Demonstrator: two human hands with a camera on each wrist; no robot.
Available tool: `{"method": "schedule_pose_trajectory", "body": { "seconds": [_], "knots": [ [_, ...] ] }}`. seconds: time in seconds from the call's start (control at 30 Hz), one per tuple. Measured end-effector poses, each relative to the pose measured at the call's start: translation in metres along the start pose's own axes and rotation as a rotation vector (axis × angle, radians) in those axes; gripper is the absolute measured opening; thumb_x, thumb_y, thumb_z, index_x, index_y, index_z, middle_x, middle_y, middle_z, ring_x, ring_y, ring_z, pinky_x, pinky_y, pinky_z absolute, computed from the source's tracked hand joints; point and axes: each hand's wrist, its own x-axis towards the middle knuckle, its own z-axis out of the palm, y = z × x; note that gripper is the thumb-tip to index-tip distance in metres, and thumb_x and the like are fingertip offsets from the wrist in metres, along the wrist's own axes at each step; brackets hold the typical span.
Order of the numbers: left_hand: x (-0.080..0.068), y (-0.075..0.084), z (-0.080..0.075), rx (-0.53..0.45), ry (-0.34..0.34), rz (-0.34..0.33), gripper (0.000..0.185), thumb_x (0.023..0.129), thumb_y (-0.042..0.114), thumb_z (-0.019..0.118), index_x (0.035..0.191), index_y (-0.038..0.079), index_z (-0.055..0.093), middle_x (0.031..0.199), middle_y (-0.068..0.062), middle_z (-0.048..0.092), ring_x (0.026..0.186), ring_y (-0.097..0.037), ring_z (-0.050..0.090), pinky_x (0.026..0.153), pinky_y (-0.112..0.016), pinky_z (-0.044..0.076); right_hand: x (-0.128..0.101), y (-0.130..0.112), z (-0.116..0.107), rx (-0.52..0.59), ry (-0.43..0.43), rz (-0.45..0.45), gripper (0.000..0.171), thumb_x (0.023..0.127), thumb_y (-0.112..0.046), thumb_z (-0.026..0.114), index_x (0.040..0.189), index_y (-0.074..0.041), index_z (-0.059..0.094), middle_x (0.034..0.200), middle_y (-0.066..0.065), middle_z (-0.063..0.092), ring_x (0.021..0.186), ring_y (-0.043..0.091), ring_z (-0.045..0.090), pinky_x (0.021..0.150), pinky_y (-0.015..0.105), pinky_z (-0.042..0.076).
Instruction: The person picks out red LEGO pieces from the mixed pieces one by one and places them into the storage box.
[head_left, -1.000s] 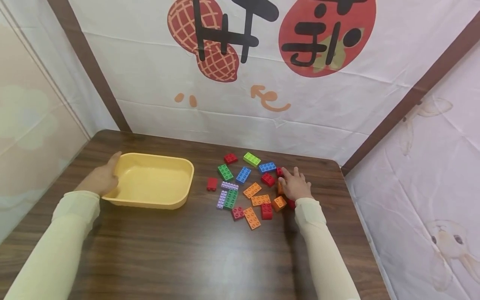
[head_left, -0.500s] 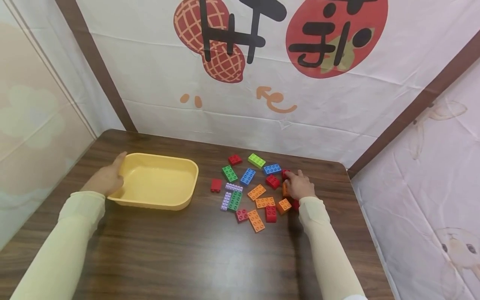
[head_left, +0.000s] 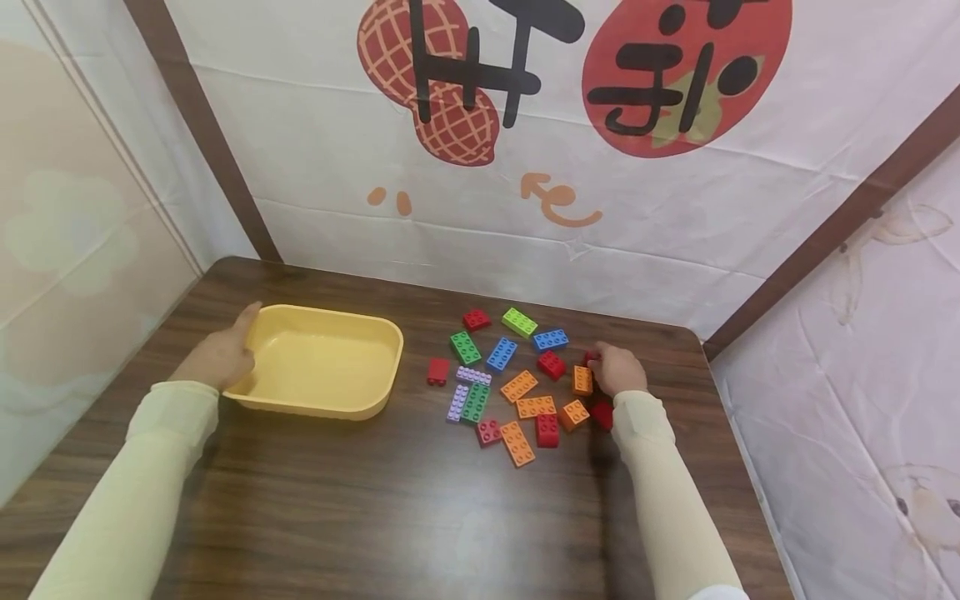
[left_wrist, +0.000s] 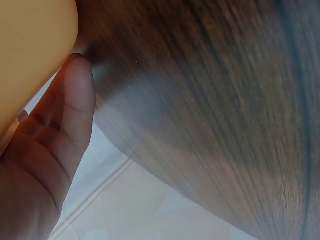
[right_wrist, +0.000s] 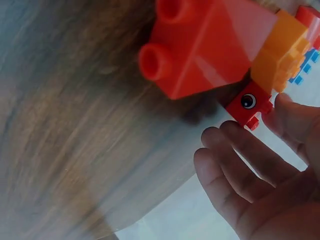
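Observation:
My left hand (head_left: 217, 358) lies with straight fingers against the left outer wall of an empty yellow tub (head_left: 330, 317); the left wrist view shows a finger (left_wrist: 70, 105) along that yellow wall (left_wrist: 30, 50). My right hand (head_left: 618, 369) is curled at the right edge of a scatter of toy bricks. Its thumb and fingers (right_wrist: 235, 150) pinch a small red brick (right_wrist: 247, 102) that sits on the table (head_left: 375, 500). A larger red brick (right_wrist: 200, 45) and an orange brick (right_wrist: 280, 50) lie just beside it. The same orange brick (head_left: 582, 380) touches the hand's left side.
Several red, orange, green, blue and lilac bricks (head_left: 517, 383) spread between the tub and my right hand. A printed cloth wall (head_left: 525, 208) stands right behind the table's far edge. The table's right edge (head_left: 720, 433) runs close by my right sleeve.
My right hand went from lying flat over the bricks to curling its fingers round the small red brick. The left hand stays on the tub. The head view shifted slightly.

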Motion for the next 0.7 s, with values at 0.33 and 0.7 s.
{"method": "schedule_pose_trajectory", "body": {
  "seconds": [0.33, 0.7],
  "knots": [
    [-0.004, 0.003, 0.0, -0.033, -0.004, 0.001, 0.085, 0.09, 0.005, 0.04, 0.16, 0.007, -0.007, 0.07, -0.013, 0.058, 0.058, -0.028, 0.052, 0.062, -0.05, 0.047, -0.001, 0.01, 0.004, 0.003, 0.027, 0.044, 0.029, 0.098, -0.018, 0.066, 0.12, -0.001, 0.063, 0.102, 0.019, 0.068, 0.085, 0.034, 0.062, 0.083, 0.054, 0.052],
    [-0.009, 0.014, 0.005, -0.085, -0.009, -0.029, 0.093, 0.085, 0.002, 0.045, 0.161, 0.01, -0.008, 0.075, -0.016, 0.059, 0.061, -0.03, 0.054, 0.06, -0.046, 0.047, -0.001, 0.01, 0.006, 0.069, 0.039, 0.054, 0.027, 0.097, -0.015, 0.066, 0.117, 0.001, 0.056, 0.104, 0.022, 0.062, 0.089, 0.035, 0.059, 0.086, 0.054, 0.051]
  ]
}}
